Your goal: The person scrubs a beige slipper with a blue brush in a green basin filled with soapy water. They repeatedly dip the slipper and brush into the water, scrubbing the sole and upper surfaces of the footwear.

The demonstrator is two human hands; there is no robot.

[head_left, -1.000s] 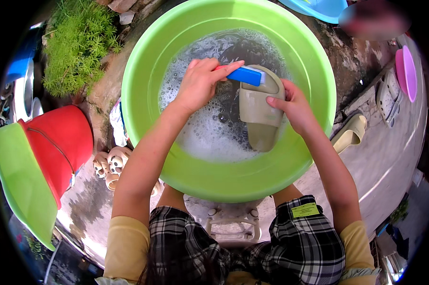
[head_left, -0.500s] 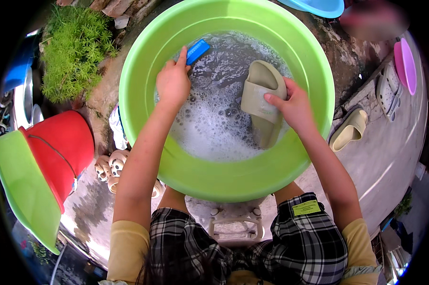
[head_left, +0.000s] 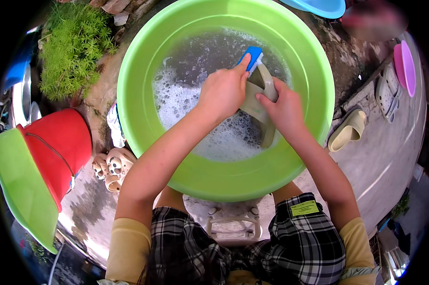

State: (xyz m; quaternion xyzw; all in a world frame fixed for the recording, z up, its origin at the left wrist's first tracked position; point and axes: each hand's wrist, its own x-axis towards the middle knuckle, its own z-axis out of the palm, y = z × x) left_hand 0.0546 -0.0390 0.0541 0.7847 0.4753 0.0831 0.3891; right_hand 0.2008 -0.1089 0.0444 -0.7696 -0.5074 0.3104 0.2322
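Note:
My left hand (head_left: 222, 93) is closed on a blue scrub brush (head_left: 253, 55) with white bristles. The bristles meet the upper end of a khaki slide sandal (head_left: 257, 105), near its opening. My right hand (head_left: 284, 107) grips this sandal by its right side, thumb lying on the strap. Tilted over the water, the sandal has its lower end close to the suds. Both hands are inside a large green basin (head_left: 233, 183) holding grey, soapy water (head_left: 176, 97) with white foam. My left hand covers part of the brush and the sandal's left side.
On the right lie a khaki slide (head_left: 348, 130), a grey clog (head_left: 388, 92) and a pink basin (head_left: 405, 69). To the left are beige clogs (head_left: 115, 167), a red bucket (head_left: 65, 147) beside a green one (head_left: 24, 185), and a leafy plant (head_left: 74, 52). A blue basin (head_left: 321, 7) stands at the back.
My left hand has brought the brush rightward from the basin's left side onto the sandal. The sandal is turned more on edge in my right hand. Foam has shifted toward the left.

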